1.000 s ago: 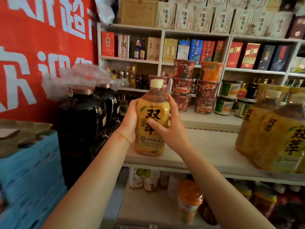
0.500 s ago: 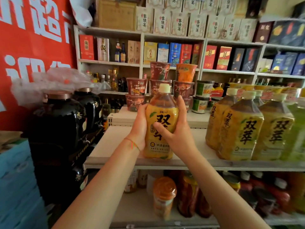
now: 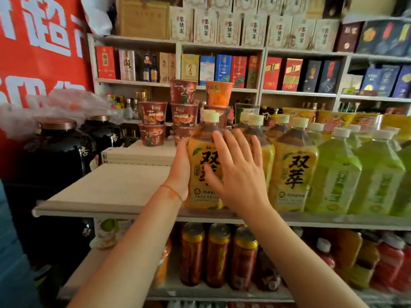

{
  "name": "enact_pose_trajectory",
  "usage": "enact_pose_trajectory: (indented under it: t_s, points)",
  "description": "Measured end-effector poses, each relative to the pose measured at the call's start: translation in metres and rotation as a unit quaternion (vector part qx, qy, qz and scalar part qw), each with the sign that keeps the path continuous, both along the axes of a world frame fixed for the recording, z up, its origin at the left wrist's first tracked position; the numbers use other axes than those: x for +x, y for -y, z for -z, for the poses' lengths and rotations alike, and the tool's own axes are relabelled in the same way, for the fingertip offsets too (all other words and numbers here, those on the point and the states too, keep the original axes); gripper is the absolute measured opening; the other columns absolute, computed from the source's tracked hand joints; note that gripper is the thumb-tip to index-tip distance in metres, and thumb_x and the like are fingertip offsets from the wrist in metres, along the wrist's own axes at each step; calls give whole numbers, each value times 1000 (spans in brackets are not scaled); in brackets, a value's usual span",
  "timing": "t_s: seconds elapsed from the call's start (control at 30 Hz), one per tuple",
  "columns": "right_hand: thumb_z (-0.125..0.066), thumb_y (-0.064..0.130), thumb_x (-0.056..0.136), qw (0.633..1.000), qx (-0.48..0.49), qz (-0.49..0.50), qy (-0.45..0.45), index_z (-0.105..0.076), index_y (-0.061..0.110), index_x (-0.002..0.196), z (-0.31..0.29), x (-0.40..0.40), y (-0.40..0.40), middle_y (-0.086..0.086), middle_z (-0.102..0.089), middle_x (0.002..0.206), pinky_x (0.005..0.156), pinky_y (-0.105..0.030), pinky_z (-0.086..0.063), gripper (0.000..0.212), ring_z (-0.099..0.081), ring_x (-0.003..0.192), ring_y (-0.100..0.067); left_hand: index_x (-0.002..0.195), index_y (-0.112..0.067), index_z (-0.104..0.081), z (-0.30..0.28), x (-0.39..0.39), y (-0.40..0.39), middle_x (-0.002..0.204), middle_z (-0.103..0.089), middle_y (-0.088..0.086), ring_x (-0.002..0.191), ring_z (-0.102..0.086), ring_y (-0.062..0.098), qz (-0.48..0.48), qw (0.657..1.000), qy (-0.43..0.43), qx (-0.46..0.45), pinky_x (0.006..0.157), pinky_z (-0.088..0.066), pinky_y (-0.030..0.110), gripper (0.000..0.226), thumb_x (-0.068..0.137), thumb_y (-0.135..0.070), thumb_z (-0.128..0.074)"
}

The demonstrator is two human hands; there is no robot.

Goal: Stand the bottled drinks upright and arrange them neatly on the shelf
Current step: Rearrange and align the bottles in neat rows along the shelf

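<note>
A yellow tea bottle (image 3: 200, 152) with a cream cap stands upright on the pale shelf (image 3: 106, 192), at the left end of a row of bottles. My left hand (image 3: 181, 172) holds its left side, fingers wrapped behind it. My right hand (image 3: 238, 172) lies flat with spread fingers over the bottle's front and right side. To the right stands another yellow tea bottle (image 3: 293, 170), then green drink bottles (image 3: 335, 174). More bottles stand in a back row.
Black ceramic jars (image 3: 57, 156) under plastic wrap sit left of the shelf. Instant noodle cups (image 3: 153, 123) are stacked behind. The lower shelf holds red and orange bottles (image 3: 218, 254). Boxed liquor fills the back wall shelves.
The bottle moved right along the shelf and now stands beside the row. My right hand opened from a grip to flat, spread fingers.
</note>
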State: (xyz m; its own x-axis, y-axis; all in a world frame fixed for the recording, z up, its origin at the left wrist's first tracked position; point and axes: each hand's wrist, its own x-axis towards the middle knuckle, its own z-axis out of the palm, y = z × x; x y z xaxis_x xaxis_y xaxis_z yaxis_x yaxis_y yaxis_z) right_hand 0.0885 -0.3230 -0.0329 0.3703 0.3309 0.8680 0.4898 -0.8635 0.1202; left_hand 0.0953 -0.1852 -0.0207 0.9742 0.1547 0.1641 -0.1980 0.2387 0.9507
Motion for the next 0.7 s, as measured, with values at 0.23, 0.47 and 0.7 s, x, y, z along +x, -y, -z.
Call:
enact_pose_trajectory:
  t_s: [0.23,0.47,0.7]
  points:
    - [-50,38,97,996,-40,-79,29,-37,14,153,6,6,30,-16,-36,157,124,-49,-11,63,-22,151,-32,93,-18,-73,-1,-7,18,85,-76,3,80,-71,20,-116,993,-6,-17,69,-54,32,61,101,-55,-26]
    - [-38,46,102,996,16,40,78,-34,20,155,10,37,92,-18,-37,157,122,-53,-13,59,-27,149,-34,80,-19,-61,13,-12,50,86,-65,2,90,-62,24,-385,922,-24,8,90,-52,46,50,101,-45,-24]
    - [-42,32,99,988,8,22,150,-43,10,150,22,54,122,-12,-39,157,123,-53,-14,55,-31,147,-33,75,-23,-57,11,-16,63,80,-58,-3,88,-57,25,-446,894,-47,24,83,-44,39,48,105,-40,-23]
